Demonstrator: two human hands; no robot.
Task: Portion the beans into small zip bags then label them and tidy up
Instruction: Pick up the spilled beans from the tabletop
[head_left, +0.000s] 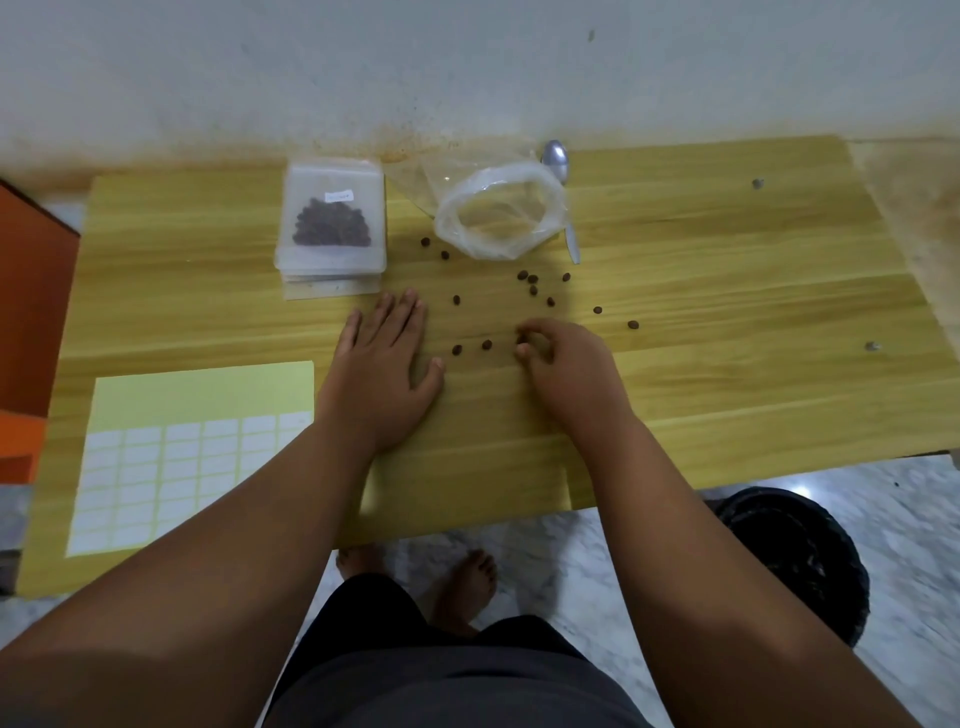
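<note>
Several loose dark beans (532, 279) lie scattered on the wooden table (727, 291). My right hand (563, 364) has its fingers curled down, pinching a bean at the tabletop. My left hand (387, 358) rests flat on the table, fingers straight. A stack of small zip bags (332, 223) sits at the back; the top one holds beans and bears a white label. A large clear plastic bag (501, 213) with a rolled-down rim stands empty beside it. A metal spoon (558, 166) lies behind that bag.
A yellow sheet of white stickers (192, 452) lies at the table's front left. An orange object (26, 322) stands left of the table. A black bin (800, 561) stands on the marble floor at the right. A wall runs behind the table.
</note>
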